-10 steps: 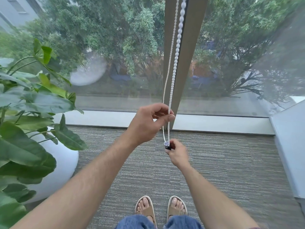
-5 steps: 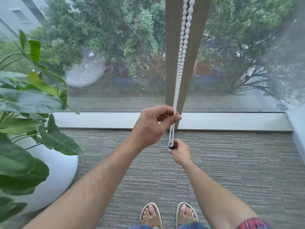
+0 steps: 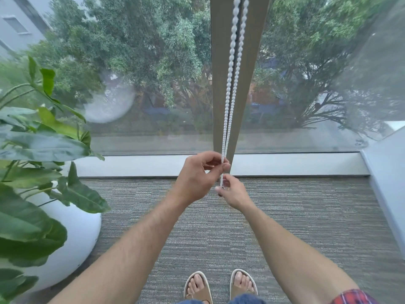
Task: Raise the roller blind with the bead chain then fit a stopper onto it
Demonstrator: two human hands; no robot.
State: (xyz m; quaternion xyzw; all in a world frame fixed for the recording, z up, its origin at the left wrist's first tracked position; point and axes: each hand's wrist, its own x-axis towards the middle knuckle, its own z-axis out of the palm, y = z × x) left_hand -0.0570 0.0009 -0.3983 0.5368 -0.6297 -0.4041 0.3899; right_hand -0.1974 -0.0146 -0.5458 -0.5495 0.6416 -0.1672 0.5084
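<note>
A white bead chain (image 3: 232, 84) of small oval plastic beads hangs in two strands down a flat grey-brown window post (image 3: 249, 95); the strands draw together toward the bottom, just above the pale sill (image 3: 295, 164); the left hand (image 3: 197, 178) has its fingers (image 3: 215, 157) curled and its thumb pressed against the chain, pinching it; directly below, the right hand (image 3: 233, 193) pinches the bottom of the loop between thumb and fingertips, where a small dark stopper (image 3: 220, 194) shows only as a sliver, its shape too hidden to tell; the two hands nearly touch. The floor is a grey carpet (image 3: 306, 227) with fine ribbed horizontal stripes; at the left stands a smooth, rounded white pot (image 3: 74, 244) holding a plant (image 3: 32, 145) with broad glossy green leaves; tan open-toed sandals (image 3: 219, 286) with pale soles show at the bottom edge; no writing or label can be read.
</note>
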